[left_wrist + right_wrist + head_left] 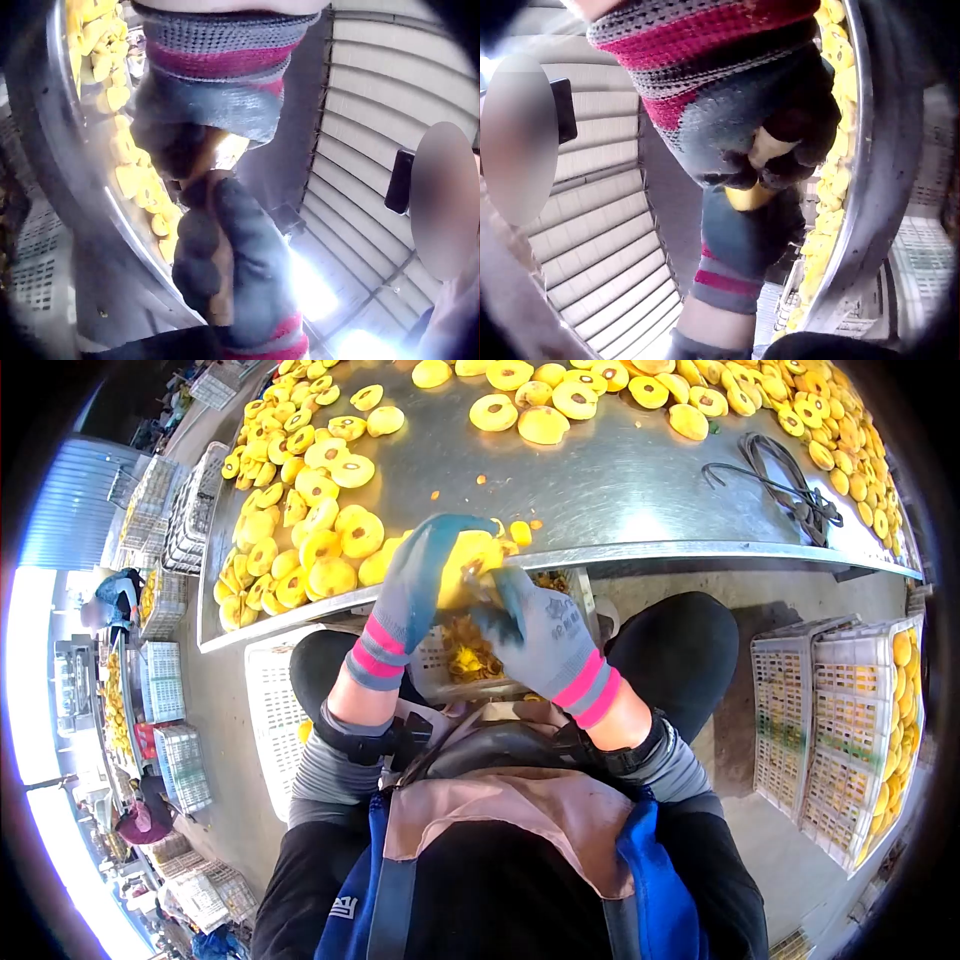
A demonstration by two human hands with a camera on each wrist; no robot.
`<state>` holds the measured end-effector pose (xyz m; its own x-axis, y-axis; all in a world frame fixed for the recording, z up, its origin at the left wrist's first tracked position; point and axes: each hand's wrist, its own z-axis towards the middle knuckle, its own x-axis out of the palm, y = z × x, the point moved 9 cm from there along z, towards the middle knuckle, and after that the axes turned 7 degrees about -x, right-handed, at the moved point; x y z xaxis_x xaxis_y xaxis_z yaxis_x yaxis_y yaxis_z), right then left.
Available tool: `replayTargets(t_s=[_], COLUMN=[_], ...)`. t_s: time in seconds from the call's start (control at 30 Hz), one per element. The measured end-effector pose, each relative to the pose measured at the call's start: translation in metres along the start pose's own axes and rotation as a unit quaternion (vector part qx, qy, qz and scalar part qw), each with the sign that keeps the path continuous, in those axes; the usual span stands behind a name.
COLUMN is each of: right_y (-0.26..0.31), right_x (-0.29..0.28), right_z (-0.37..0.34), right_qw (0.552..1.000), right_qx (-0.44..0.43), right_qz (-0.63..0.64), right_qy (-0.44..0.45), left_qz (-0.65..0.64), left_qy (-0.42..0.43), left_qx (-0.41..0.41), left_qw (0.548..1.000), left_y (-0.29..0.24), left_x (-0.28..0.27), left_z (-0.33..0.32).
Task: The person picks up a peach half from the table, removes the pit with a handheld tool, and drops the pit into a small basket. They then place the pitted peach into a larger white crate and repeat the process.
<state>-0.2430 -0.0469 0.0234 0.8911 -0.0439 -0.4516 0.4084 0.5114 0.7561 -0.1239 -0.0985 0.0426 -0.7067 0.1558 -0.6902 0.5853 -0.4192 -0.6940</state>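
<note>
Both hands wear grey knit gloves with dark coated palms and pink cuff bands. My left hand [418, 575] grips a yellow peach [466, 572] just past the table's near edge. Close against that fruit, my right hand [545, 628] holds a slim tool. Its wooden handle [223, 270] runs through the curled fingers in the left wrist view, and a pale part of the handle [768, 148] shows between the fingers in the right wrist view. The tool's working end is hidden at the fruit. Peach halves [330, 575] with reddish hollows lie piled beside the left hand.
A metal table [620, 490] with a raised rim carries many peach halves and a coiled dark cable [785, 485]. Below the hands, a crate [430, 660] between the knees holds peach scraps [470, 650]. White crates [835, 730] stand at right, another crate [270, 705] at left.
</note>
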Motion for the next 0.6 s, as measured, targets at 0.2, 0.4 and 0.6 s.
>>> replayTargets(t_s=[0.2, 0.4, 0.6], right_y=[-0.014, -0.006, -0.018], right_x=[0.013, 0.018, 0.035], right_z=[-0.002, -0.003, -0.012], right_qw=[0.992, 0.994, 0.859], right_qx=[0.068, 0.029, 0.224], right_qz=[0.104, 0.079, 0.405], right_qy=[0.008, 0.070, 0.218], left_qz=[-0.259, -0.261, -0.131], left_qy=[-0.178, -0.134, -0.121], left_qx=[-0.061, -0.145, -0.081], left_qw=[0.947, 0.945, 0.981], left_y=[0.002, 0.014, -0.007], left_x=[-0.005, -0.003, -0.012], left_z=[-0.018, -0.022, -0.024])
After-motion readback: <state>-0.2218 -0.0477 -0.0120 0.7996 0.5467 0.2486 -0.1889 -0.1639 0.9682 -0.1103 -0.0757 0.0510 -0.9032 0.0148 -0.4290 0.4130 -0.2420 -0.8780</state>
